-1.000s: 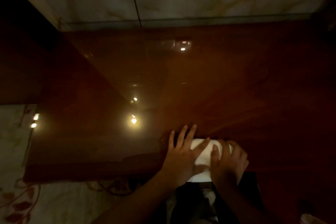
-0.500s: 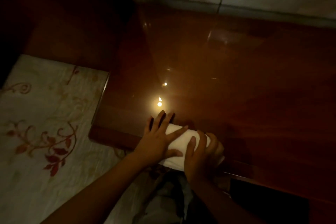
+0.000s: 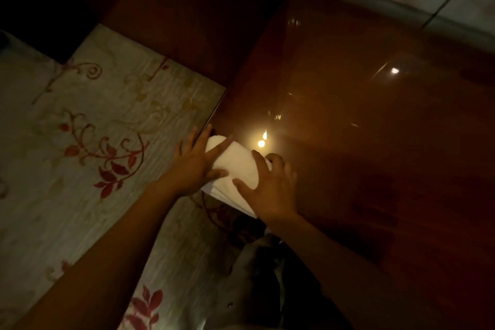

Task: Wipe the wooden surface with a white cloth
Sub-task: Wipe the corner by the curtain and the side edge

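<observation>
**While pressed flat, cloth (image 3: pixel 235 166) is kept at surface (image 3: pixel 348 115) corner**

Seen from the head, the folded cloth is pressed by the left hand (image 3: pixel 194 166) with straight, spread fingers and by the right hand (image 3: pixel 270 190), likewise flattened; nothing is clutched. Left of the left hand a flowered sheet (image 3: pixel 80 128) is spread; glints (image 3: pixel 261 143) are reflected just beyond the fingertips.

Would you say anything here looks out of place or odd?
Nothing looks spilled or damaged; the white cloth, pressed by left hand and right hand, merely seems to overhang a corner of the wooden surface.
</observation>
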